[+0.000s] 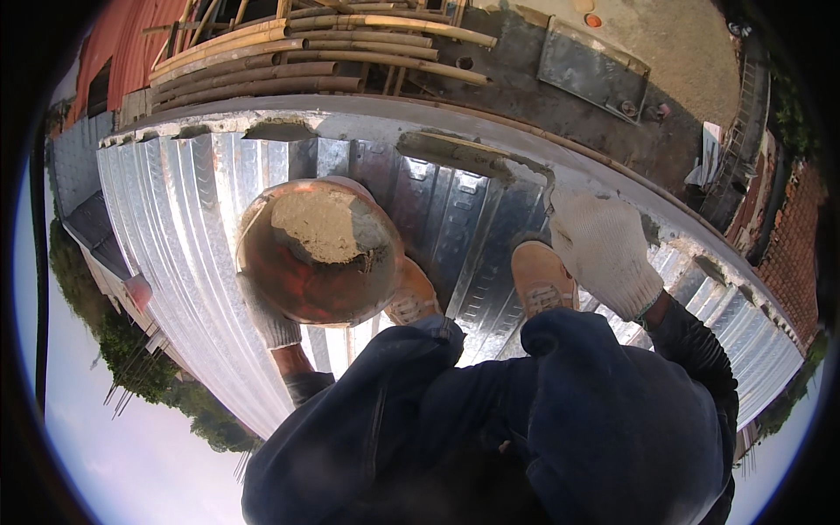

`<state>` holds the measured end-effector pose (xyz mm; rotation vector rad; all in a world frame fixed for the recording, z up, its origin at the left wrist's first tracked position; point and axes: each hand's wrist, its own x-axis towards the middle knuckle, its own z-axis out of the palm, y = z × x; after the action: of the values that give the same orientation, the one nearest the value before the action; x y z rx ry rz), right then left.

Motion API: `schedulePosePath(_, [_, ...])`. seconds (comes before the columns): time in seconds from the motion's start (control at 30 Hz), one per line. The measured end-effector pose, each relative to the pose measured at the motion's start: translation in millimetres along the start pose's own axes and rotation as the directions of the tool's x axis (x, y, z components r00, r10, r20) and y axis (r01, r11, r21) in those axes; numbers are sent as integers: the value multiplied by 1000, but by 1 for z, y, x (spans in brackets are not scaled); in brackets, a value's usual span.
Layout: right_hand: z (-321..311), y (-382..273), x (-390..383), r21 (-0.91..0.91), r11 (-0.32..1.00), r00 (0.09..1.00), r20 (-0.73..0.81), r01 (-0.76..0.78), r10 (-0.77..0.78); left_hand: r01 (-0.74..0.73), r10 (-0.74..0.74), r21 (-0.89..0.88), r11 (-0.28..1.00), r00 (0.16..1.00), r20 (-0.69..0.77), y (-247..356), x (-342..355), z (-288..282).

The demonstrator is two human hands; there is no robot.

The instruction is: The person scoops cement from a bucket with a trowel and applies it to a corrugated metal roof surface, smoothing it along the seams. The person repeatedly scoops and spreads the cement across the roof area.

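Observation:
My gloved left hand (264,313) grips the outer side of a round reddish bucket (319,302), its fingers mostly hidden by the bucket. Grey-brown wet mortar (319,229) lies heaped inside. My right hand (604,249), in a white knitted glove, is closed at the edge of the concrete ledge (359,122). A thin dark metal piece, apparently the neck of a trowel (549,185), sticks out from its fingers; the handle is hidden. Fresh mortar (459,153) fills a gap where the ledge meets the corrugated metal sheet (188,201).
Both my shoes (541,276) stand on the ribbed metal sheet, knees bent. Beyond the ledge, lower down, lie stacked bamboo poles (350,44) and a shallow rectangular trough (595,66). A brick surface (792,227) shows at far right. The sheet's left side ends with open drop beyond.

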<state>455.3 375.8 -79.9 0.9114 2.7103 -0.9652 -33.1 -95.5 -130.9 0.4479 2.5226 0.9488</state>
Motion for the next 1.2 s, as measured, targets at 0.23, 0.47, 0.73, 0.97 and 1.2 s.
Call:
schedulePosePath(0.23, [32, 27, -2, -141, 989, 996, -86, -36, 24, 86, -79, -259, 962, 996, 39, 32, -6, 38])
schedulePosePath(0.47, [38, 8, -16, -189, 979, 977, 182, -76, 111, 39, -39, -3, 999, 999, 26, 16, -7, 15])
schedulePosePath(0.73, [-4, 5, -27, -137, 988, 949, 295, -73, 111, 238, -321, -425, 874, 937, -136, 74, -12, 46])
schedulePosePath(0.97, [-26, -6, -44, -131, 977, 937, 287, -167, 199, 88, -106, -214, 973, 992, -73, 47, -13, 22])
schedulePosePath(1.2, [-8, 5, -15, -47, 991, 982, 138, -125, 130, 136, -179, -343, 930, 979, -95, 44, -10, 23])
